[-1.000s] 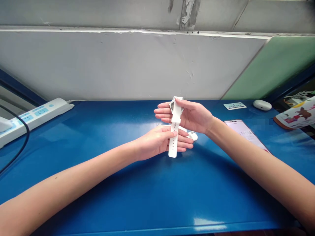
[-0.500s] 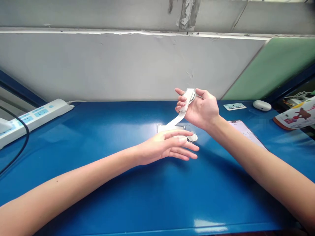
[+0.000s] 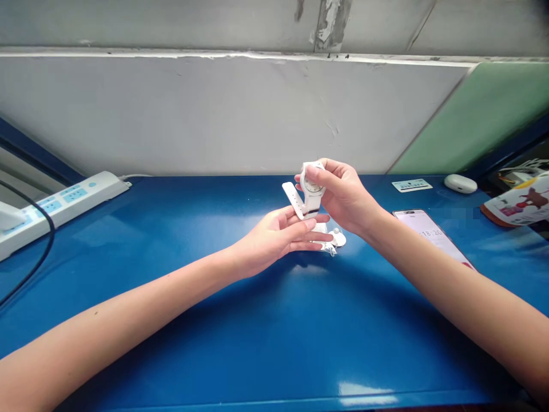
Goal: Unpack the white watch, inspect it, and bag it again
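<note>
A white wristwatch (image 3: 313,191) is raised above the blue table, its face turned towards me and its perforated strap folded at the lower left. My right hand (image 3: 343,191) pinches the watch by its case, the thumb lying over the face. Just below, my left hand (image 3: 278,234) has its fingers stretched out and spread, close against the bottom of the strap; whether it bears any of the watch is hard to tell. Behind the left fingers lies a small clear packet (image 3: 329,249), partly covered, with a white round piece (image 3: 338,237) beside it.
On the table (image 3: 274,343), a white power strip (image 3: 64,206) and a black cable (image 3: 47,246) lie left. A phone (image 3: 422,232) is partly under my right forearm. Behind it are a card (image 3: 412,185) and a white earbud case (image 3: 460,183); a printed pouch (image 3: 521,200) stands far right.
My right hand has turned over, so the watch face now shows and the thumb lies on it. It has come left and slightly lower. My left hand has shifted a little left and up beneath the strap.
</note>
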The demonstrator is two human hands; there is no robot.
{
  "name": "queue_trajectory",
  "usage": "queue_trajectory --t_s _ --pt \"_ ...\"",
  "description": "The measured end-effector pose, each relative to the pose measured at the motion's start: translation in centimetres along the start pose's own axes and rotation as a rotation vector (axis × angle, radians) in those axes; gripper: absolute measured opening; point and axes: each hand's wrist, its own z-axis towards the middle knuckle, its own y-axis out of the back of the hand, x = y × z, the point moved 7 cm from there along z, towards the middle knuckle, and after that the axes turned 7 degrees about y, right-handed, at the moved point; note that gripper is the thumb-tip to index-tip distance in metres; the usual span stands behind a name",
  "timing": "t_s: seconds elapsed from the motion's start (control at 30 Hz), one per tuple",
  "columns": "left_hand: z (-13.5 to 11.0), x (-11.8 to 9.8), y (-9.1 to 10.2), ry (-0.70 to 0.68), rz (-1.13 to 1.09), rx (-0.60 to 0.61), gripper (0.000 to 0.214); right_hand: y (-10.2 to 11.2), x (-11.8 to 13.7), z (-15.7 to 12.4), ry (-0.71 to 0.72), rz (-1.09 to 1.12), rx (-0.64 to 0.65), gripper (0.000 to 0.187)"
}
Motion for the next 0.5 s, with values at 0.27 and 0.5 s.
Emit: queue_trajectory --t_s 0.27,0.5 --pt "0.0 0.4 -0.2 0.056 0.09 0.013 0.03 -0.7 -1.4 -0.1 -0.09 -0.031 0.11 0.024" --pt "0.1 0.4 -0.5 0.064 0.062 0.02 0.036 -0.6 -1.5 -0.2 -0.111 -0.055 0.12 0.027"
